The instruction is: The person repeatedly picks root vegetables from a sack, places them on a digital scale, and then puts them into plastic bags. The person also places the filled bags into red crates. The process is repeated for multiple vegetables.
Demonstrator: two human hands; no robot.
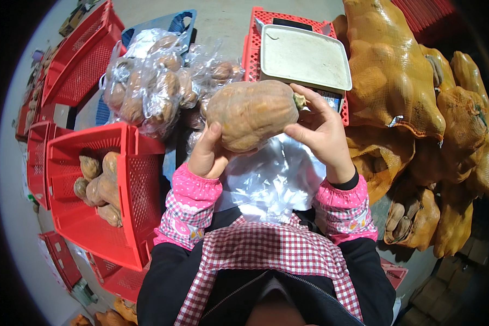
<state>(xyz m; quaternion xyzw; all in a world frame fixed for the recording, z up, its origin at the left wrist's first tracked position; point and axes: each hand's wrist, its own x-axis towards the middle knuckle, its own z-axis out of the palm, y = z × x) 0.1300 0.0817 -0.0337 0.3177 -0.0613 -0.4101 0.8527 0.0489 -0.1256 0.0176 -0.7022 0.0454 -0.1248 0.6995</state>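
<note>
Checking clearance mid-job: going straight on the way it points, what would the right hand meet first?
The oblong tan squash: the right hand is right at its stem. Beyond that, the line seems to run toward the plastic-bagged squashes, though depth is unclear.

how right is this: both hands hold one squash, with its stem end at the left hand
Not quite: the head view shows the stem at the right hand, not the left hand. Both do hold one squash.

1 wide, head-worn fisheye view faces steeply down, close above the squash (252,116).
</note>
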